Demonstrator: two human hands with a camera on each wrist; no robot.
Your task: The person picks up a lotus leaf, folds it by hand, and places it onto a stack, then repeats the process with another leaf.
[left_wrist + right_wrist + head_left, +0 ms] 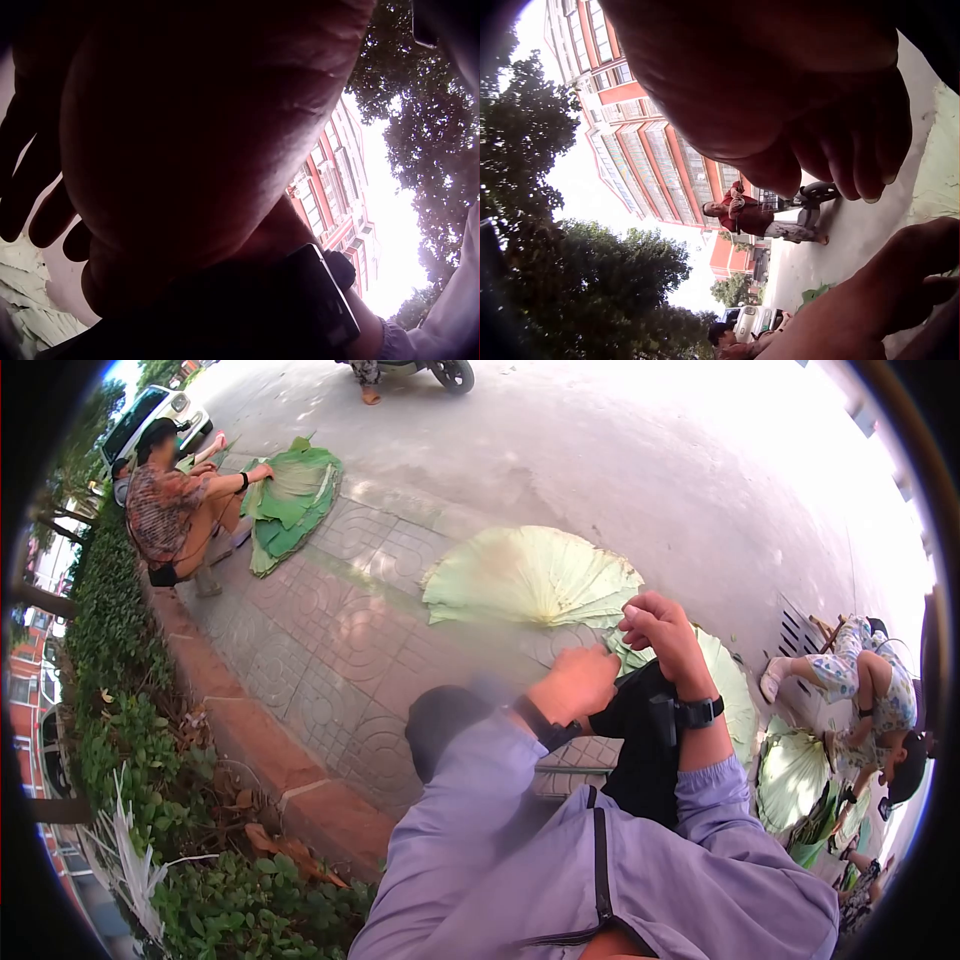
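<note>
Both hands are held up over the lap, close together. My left hand [572, 682] is relaxed and holds nothing; in the left wrist view its fingers [46, 214] hang loosely apart. My right hand [662, 635] is raised a little higher, its fingers [840, 161] loosely bent with nothing between them. A large pale green lotus leaf [530, 578] lies spread on the pavement just beyond the hands. Another pale leaf [735, 685] shows behind the right wrist, partly hidden by the arm.
Left, a seated person [170, 505] handles green leaves [295, 505]. Right, another person [870, 690] bends near pale leaves [790, 775]. A brick curb [250, 730] and hedge [110, 620] run along the left. A scooter wheel [453, 374] shows at the top.
</note>
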